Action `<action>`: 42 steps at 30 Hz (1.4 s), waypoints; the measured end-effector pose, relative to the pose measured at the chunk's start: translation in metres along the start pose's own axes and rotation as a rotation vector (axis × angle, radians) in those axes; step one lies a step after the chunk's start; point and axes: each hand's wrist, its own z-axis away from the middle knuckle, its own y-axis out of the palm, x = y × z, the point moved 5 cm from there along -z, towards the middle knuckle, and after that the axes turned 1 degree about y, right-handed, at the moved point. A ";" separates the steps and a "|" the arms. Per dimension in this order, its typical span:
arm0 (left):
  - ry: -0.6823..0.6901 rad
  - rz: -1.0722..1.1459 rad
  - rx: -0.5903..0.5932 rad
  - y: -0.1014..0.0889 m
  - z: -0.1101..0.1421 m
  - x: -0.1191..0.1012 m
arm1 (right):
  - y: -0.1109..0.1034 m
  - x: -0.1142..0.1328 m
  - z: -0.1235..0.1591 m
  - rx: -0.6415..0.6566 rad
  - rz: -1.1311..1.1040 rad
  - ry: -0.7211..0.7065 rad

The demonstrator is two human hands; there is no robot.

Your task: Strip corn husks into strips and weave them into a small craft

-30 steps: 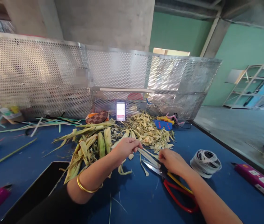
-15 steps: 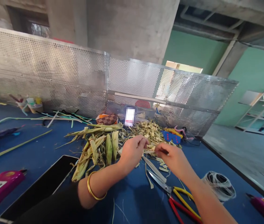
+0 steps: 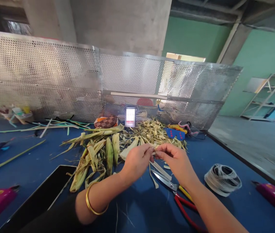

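"Head view: hands?"

"Left hand (image 3: 137,162) and right hand (image 3: 178,161), nearly touching, fingertips of each pinched on a pale strip (image 3: 155,148); its visible bit lies crosswise between them, above the blue table (image 3: 144,207), in front of the scraps (image 3: 155,130); the rest hidden, so full long axis cannot be told."

"Nearest below?"

"Loose strips (image 3: 161,170), long axis slanting from far left to near right; scissors (image 3: 174,186), blades pointing away and leftward, red and yellow handles toward the right forearm (image 3: 210,202)."

"Either side?"

"Husks (image 3: 109,153), left; white roll (image 3: 222,181), right."

The husks (image 3: 109,153) are yellow-green, the pouch (image 3: 105,122) checkered brown.
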 end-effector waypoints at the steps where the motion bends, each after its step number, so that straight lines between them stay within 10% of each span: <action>1: -0.005 0.013 0.005 0.000 0.000 0.000 | -0.002 0.000 0.000 -0.017 0.021 -0.007; 23: 0.071 0.051 0.171 0.012 -0.001 -0.001 | -0.012 -0.009 -0.004 0.133 0.006 0.061; 34: 0.022 0.191 0.241 0.015 -0.004 0.001 | -0.016 -0.009 -0.005 -0.029 0.140 -0.045; 42: -0.126 0.414 0.554 0.008 -0.008 0.016 | -0.022 -0.001 -0.001 -0.186 0.304 -0.104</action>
